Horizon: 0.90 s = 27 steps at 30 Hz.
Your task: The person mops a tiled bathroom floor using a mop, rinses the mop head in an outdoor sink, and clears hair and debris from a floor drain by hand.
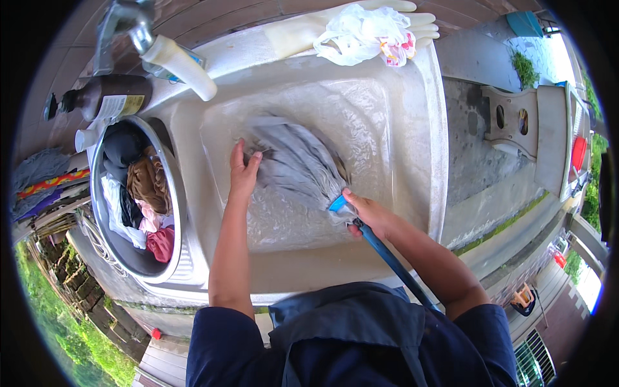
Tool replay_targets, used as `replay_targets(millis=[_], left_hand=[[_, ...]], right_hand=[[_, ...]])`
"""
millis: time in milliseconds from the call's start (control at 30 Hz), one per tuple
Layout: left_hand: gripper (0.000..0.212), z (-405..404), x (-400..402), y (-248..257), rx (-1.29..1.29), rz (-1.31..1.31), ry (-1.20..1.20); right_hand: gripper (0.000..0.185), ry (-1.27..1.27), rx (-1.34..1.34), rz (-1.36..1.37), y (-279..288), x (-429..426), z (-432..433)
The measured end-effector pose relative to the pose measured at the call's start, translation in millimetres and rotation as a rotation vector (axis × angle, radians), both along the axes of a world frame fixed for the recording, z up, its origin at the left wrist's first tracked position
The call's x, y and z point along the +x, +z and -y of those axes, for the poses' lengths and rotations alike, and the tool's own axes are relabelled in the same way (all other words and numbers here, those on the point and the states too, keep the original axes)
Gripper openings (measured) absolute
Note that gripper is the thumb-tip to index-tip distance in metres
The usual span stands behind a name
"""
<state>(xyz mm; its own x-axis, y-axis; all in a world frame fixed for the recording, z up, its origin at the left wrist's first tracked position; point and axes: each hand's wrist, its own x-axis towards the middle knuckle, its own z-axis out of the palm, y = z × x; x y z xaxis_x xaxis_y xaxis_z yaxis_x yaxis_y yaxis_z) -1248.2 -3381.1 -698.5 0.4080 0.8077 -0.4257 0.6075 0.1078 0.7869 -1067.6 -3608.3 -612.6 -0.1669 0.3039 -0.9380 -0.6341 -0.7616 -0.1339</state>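
A grey string mop head (302, 164) lies spread in shallow water inside a pale laundry sink (314, 271). My right hand (365, 215) grips the mop where its blue collar (337, 203) meets the blue handle (394, 263), which runs down past my right forearm. At the left end of the strands is my left hand (245, 164), thumb and fingers apart; dark strands show beside the thumb, and whether it touches them I cannot tell. The strands are partly blurred.
A metal basin (181, 232) of mixed clothes stands left of the sink, below a brown pump bottle (116, 96). The faucet (179, 65) reaches over the upper left corner. Rubber gloves (290, 36) and a white plastic bag (360, 36) lie on the far rim.
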Motion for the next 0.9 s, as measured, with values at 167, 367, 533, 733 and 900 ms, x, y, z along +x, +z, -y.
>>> replay_targets(millis=[167,367,533,733,900], left_hand=[[0.069,-11,31,-35,0.364,-0.189,0.02],[0.05,68,112,-40,0.222,-0.33,-0.342],[0.023,142,96,4,0.543,-0.007,-0.579],[0.019,91,111,-50,0.696,-0.304,-0.713],[0.028,44,123,-62,0.661,-0.267,-0.348]], right_hand=[[0.082,0.72,0.03,0.77,-62,-16,30],[0.103,0.935,0.243,1.297,-81,-12,8],[0.102,1.106,0.301,1.63,-130,-16,35],[0.102,0.953,0.326,1.314,-106,-11,14],[0.103,0.974,0.293,1.303,-94,-10,8]])
